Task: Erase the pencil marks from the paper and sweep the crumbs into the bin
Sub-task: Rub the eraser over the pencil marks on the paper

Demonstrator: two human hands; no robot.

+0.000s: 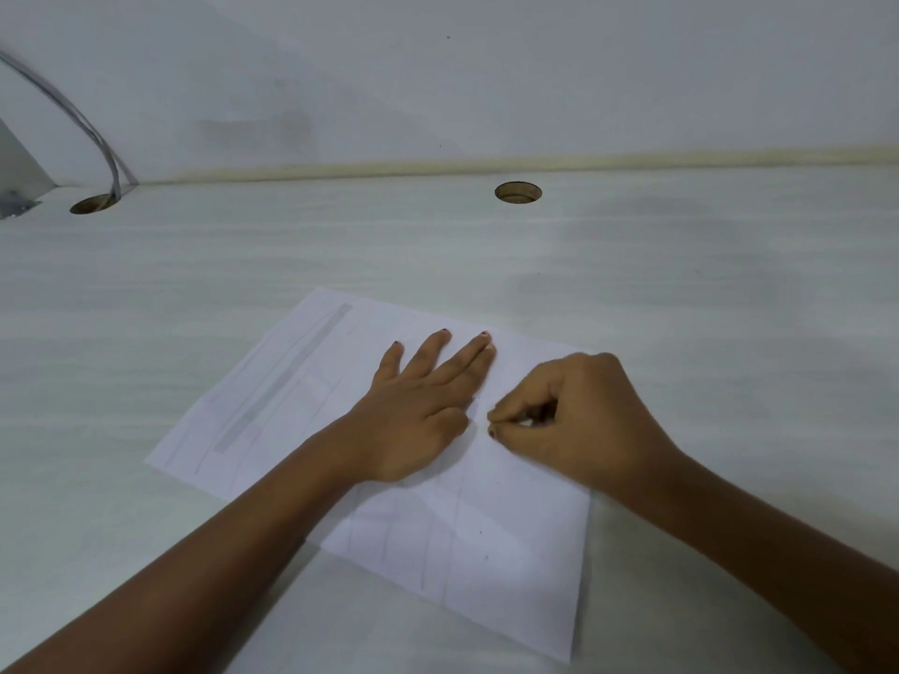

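Note:
A white sheet of paper (511, 552) lies askew on the pale desk (681, 294). Faint pencil lines (438, 542) run across its near half, and a broad grey band (287, 381) crosses its left part. My left hand (418, 406) rests flat on the middle of the sheet with its fingers spread. Just to its right, my right hand (579, 420) has its fingers curled and pinches a small eraser against the paper; the eraser is almost wholly hidden by the fingertips. A few tiny dark specks (480, 531) lie on the sheet. No bin is in view.
Two round cable holes (518, 192) (92, 204) sit near the desk's back edge, where it meets a white wall. A grey cable (82, 119) drops into the left hole. A metal bracket (17, 201) is at the far left.

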